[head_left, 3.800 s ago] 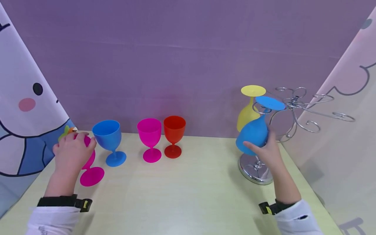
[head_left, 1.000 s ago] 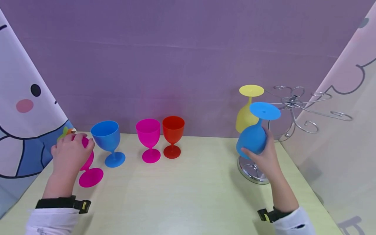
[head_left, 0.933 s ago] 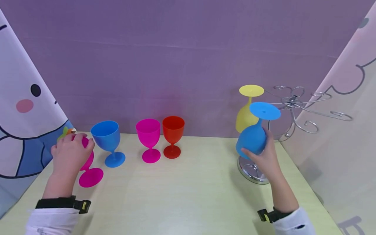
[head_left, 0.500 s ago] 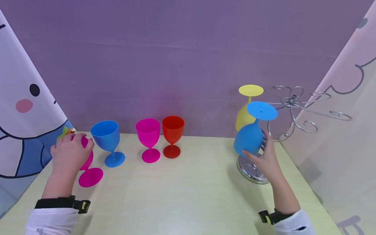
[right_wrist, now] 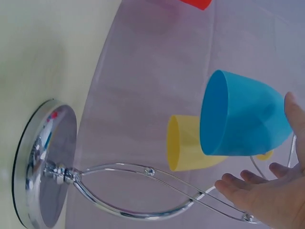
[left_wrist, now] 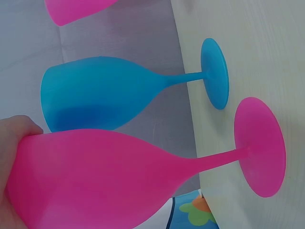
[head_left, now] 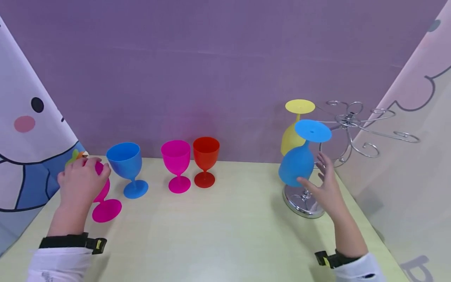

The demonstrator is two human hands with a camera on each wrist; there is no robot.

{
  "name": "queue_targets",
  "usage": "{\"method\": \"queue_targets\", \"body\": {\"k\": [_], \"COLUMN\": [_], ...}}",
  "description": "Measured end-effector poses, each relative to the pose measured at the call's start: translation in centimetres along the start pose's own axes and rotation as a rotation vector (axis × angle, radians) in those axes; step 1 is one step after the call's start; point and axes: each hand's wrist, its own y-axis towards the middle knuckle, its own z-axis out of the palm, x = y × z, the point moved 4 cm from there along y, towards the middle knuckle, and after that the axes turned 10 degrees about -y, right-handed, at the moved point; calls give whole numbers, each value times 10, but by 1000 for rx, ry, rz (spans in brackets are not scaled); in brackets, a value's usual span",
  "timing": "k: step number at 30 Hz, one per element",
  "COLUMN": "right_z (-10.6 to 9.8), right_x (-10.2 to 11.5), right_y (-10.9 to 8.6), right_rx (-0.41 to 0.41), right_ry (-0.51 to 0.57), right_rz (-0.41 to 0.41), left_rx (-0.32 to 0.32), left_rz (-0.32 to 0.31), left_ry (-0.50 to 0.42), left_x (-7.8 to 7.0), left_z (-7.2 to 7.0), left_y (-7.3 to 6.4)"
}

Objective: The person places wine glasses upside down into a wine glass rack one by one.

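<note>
My left hand (head_left: pixel 79 178) grips the bowl of a magenta goblet (head_left: pixel 107 210) by its top, and the goblet stands upright on its foot. In the left wrist view, my thumb lies at the rim of this magenta goblet (left_wrist: pixel 95 176). On the right, a blue goblet (head_left: pixel 297 166) hangs upside down from the chrome rack (head_left: pixel 349 121), foot uppermost. Beside its bowl is my right hand (head_left: pixel 329 192), fingers spread. The right wrist view shows those fingers (right_wrist: pixel 238 188) apart from the hanging blue goblet (right_wrist: pixel 248 114), with the thumb close to its bowl.
A yellow goblet (head_left: pixel 292 139) hangs inverted behind the blue one. Another blue goblet (head_left: pixel 127 160), a second magenta goblet (head_left: pixel 177 156) and a red goblet (head_left: pixel 206 154) stand upright along the table's back edge. The rack's round base (head_left: pixel 303 201) rests on the table (head_left: pixel 218 235).
The blue goblet went from tilted in my right hand to hanging at the rack. My right fingers have let go and moved right, off the bowl. The left hand keeps its grip.
</note>
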Motion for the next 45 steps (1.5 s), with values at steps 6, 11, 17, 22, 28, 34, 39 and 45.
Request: {"method": "queue_targets", "body": {"k": [6,11,17,22,28,34,39,45], "right_z": [-14,-33,-57,-71,-79,-85,-88,-90], "right_x": [4,7,16,26,26,24,27,29], "right_y": [-6,-12,-21,-23,-22,-21,-20,-17], "right_rx": [-51,-187,-367,-436,-493,-493,-484,-485], "right_ry": [44,77,291,276,147,156,198,202], "right_rz": [16,45,48,-4,-38,39,63,59], "left_rx": [0,6,20,14,8,8,13,10], "left_rz": [-5,-3,0,4,6,4,2,2], "left_ry": [-6,-7,-6,-4,2,-5,-5,-4], "left_x": [1,1,1,1,2,2,1,1], "left_z": [0,1,0,-1,-1,0,-1,-1], "left_y": [-1,-3,-4,-3,0,0,0,-1]}}
